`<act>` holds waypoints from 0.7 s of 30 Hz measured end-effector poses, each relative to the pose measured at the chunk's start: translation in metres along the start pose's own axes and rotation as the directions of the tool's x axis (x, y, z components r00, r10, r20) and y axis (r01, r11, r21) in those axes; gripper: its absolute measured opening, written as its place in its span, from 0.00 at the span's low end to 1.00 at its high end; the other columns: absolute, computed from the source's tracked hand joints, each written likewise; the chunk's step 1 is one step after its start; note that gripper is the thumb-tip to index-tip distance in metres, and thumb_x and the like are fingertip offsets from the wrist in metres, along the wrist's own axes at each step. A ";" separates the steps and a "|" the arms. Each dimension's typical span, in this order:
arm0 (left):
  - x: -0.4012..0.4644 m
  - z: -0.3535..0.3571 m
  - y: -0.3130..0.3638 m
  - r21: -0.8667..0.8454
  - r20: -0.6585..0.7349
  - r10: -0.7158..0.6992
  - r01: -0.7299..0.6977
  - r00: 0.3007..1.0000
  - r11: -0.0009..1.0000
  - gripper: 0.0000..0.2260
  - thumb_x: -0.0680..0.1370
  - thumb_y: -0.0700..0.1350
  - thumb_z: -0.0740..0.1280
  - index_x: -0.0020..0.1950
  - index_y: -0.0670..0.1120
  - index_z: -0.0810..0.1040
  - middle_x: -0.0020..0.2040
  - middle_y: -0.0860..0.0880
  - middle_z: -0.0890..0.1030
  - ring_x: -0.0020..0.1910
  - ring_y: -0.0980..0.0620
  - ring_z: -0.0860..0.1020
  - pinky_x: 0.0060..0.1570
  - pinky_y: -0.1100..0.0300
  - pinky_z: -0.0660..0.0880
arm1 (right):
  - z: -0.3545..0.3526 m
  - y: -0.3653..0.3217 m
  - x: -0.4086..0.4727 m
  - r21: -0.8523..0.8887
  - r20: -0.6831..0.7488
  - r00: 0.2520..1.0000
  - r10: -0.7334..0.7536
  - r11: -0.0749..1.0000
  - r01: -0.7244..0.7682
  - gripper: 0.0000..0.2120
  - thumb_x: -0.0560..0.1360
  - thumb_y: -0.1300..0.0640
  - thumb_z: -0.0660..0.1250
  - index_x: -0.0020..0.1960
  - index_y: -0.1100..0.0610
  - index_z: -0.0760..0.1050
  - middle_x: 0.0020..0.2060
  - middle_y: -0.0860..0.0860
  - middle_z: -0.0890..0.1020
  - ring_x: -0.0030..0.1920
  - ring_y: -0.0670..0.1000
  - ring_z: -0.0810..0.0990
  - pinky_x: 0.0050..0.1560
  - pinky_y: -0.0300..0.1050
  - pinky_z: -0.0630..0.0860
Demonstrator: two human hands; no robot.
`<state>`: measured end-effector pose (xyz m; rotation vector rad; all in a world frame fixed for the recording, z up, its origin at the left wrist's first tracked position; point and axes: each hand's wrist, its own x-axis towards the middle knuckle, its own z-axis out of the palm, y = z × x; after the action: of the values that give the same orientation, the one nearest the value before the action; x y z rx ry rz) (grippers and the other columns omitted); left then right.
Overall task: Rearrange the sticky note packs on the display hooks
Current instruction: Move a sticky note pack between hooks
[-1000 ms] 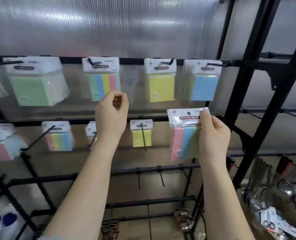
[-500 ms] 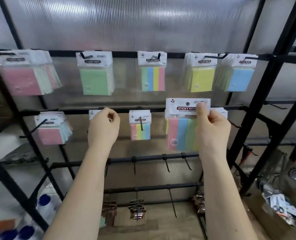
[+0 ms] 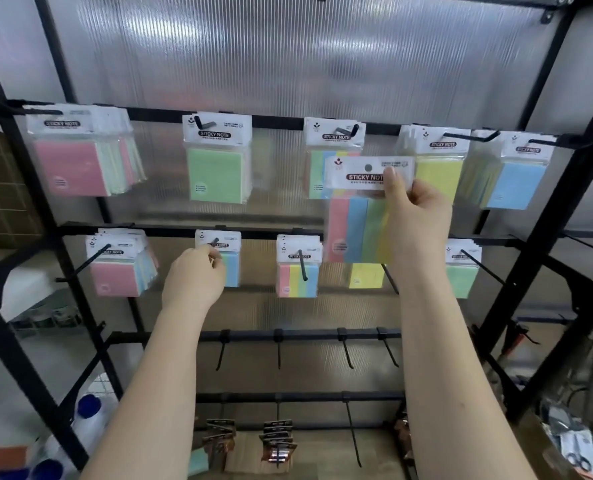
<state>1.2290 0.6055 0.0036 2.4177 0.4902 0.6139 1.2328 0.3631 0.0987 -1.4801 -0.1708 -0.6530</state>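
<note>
Right hand (image 3: 416, 216) pinches header card of multicolour strip sticky note pack (image 3: 361, 216), held free in front of rack, at 5 o'clock of top-row multicolour pack (image 3: 333, 140). Left hand (image 3: 194, 278) curled on small pack (image 3: 224, 258) hanging on middle-row hook; exact grip unclear. Risks: header hole (image 3: 368, 168) misses hook tip, card tears or pack drops; thin pinch may slip; left tug could pull small pack off hook.

Striped sticky note pack (image 3: 357, 216) upright, off hooks
</note>
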 end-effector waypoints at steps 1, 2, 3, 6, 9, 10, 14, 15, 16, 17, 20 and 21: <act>0.004 0.001 0.000 -0.004 -0.002 -0.005 0.004 1.000 1.000 0.10 0.79 0.42 0.58 0.56 0.47 0.76 0.53 0.46 0.78 0.49 0.45 0.77 0.43 0.51 0.75 | 0.005 -0.002 0.007 0.001 -0.001 1.000 -0.008 1.000 0.008 0.19 0.78 0.50 0.65 0.32 0.56 0.66 0.24 0.43 0.63 0.27 0.45 0.59 0.27 0.38 0.56; 0.008 0.002 0.001 -0.012 -0.005 -0.008 0.007 1.000 1.000 0.10 0.79 0.42 0.58 0.56 0.47 0.76 0.53 0.46 0.78 0.48 0.45 0.78 0.43 0.51 0.75 | 0.010 -0.004 0.013 0.010 -0.003 1.000 -0.020 1.000 0.020 0.18 0.78 0.50 0.65 0.32 0.56 0.66 0.24 0.43 0.63 0.27 0.44 0.58 0.27 0.37 0.56; 0.011 0.002 0.001 -0.020 -0.006 -0.010 0.010 1.000 1.000 0.10 0.79 0.42 0.57 0.56 0.47 0.76 0.53 0.46 0.78 0.48 0.45 0.78 0.44 0.51 0.76 | 0.015 -0.006 0.018 0.026 -0.008 0.999 -0.033 0.999 0.033 0.19 0.77 0.50 0.65 0.32 0.56 0.66 0.23 0.42 0.62 0.26 0.44 0.58 0.27 0.36 0.56; 0.022 0.005 0.004 -0.026 -0.016 -0.023 0.022 1.000 0.999 0.10 0.79 0.42 0.57 0.54 0.48 0.76 0.51 0.45 0.79 0.47 0.43 0.78 0.44 0.51 0.76 | 0.027 -0.010 0.034 0.071 -0.030 0.998 -0.051 0.996 0.053 0.21 0.77 0.51 0.66 0.28 0.51 0.63 0.20 0.41 0.60 0.25 0.43 0.56 0.26 0.35 0.55; 0.029 0.008 0.007 -0.018 -0.030 -0.027 0.027 0.999 0.999 0.08 0.79 0.43 0.58 0.53 0.48 0.77 0.51 0.46 0.78 0.47 0.44 0.77 0.40 0.53 0.74 | 0.033 -0.009 0.045 0.117 -0.055 0.996 -0.071 0.990 0.077 0.27 0.76 0.53 0.68 0.22 0.49 0.60 0.18 0.41 0.59 0.23 0.43 0.56 0.25 0.33 0.55; 0.031 0.009 0.007 -0.033 -0.026 -0.028 0.027 0.999 0.999 0.08 0.79 0.43 0.58 0.53 0.48 0.77 0.52 0.46 0.78 0.47 0.43 0.77 0.42 0.52 0.76 | 0.035 -0.008 0.047 0.128 -0.059 0.996 -0.068 0.989 0.075 0.29 0.76 0.53 0.68 0.19 0.49 0.61 0.17 0.40 0.59 0.23 0.42 0.56 0.24 0.32 0.55; 0.039 0.010 0.008 -0.086 -0.004 -0.028 0.027 1.000 0.996 0.08 0.79 0.43 0.59 0.52 0.47 0.77 0.51 0.45 0.78 0.43 0.40 0.80 0.44 0.47 0.79 | 0.039 -0.003 0.052 0.163 -0.083 0.995 -0.058 0.984 0.071 0.27 0.74 0.53 0.70 0.23 0.48 0.59 0.17 0.40 0.60 0.22 0.42 0.57 0.24 0.32 0.56; 0.040 0.010 0.008 -0.081 -0.003 -0.024 0.023 1.000 0.996 0.08 0.78 0.43 0.59 0.52 0.47 0.76 0.50 0.46 0.78 0.43 0.40 0.80 0.44 0.47 0.79 | 0.041 -0.001 0.052 0.165 -0.084 0.995 -0.058 0.984 0.071 0.26 0.74 0.54 0.70 0.25 0.49 0.58 0.17 0.41 0.60 0.22 0.42 0.57 0.24 0.32 0.56; 0.041 0.011 0.008 -0.069 -0.005 -0.018 0.018 1.000 0.997 0.08 0.78 0.43 0.59 0.52 0.47 0.76 0.50 0.46 0.78 0.43 0.41 0.79 0.44 0.47 0.79 | 0.042 0.000 0.053 0.158 -0.084 0.995 -0.057 0.985 0.070 0.26 0.74 0.53 0.70 0.25 0.50 0.57 0.18 0.41 0.59 0.23 0.43 0.56 0.24 0.32 0.55; 0.042 0.011 0.008 -0.053 -0.007 -0.013 0.013 1.000 0.999 0.08 0.78 0.43 0.59 0.52 0.47 0.76 0.50 0.46 0.78 0.43 0.41 0.79 0.44 0.48 0.78 | 0.043 0.001 0.053 0.145 -0.084 0.995 -0.057 0.987 0.068 0.26 0.74 0.53 0.70 0.26 0.50 0.57 0.18 0.41 0.59 0.23 0.43 0.56 0.24 0.33 0.55; 0.044 0.014 0.009 -0.040 0.004 -0.005 0.005 1.000 0.999 0.08 0.79 0.43 0.58 0.53 0.48 0.76 0.50 0.46 0.78 0.42 0.41 0.79 0.43 0.49 0.78 | 0.047 0.007 0.055 0.123 -0.091 0.995 -0.048 0.991 0.059 0.27 0.74 0.52 0.70 0.25 0.50 0.56 0.18 0.41 0.59 0.23 0.44 0.55 0.24 0.33 0.55; 0.045 0.014 0.009 -0.048 0.011 -0.004 0.005 1.000 0.999 0.08 0.79 0.43 0.58 0.53 0.48 0.76 0.50 0.46 0.78 0.42 0.42 0.79 0.43 0.48 0.79 | 0.048 0.009 0.057 0.123 -0.091 0.995 -0.045 0.991 0.056 0.27 0.74 0.52 0.70 0.25 0.49 0.56 0.17 0.41 0.59 0.22 0.44 0.55 0.24 0.33 0.54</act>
<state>1.2757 0.6134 0.0128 2.3729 0.4708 0.6033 1.2973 0.3913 0.1240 -1.3274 -0.1782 -0.7343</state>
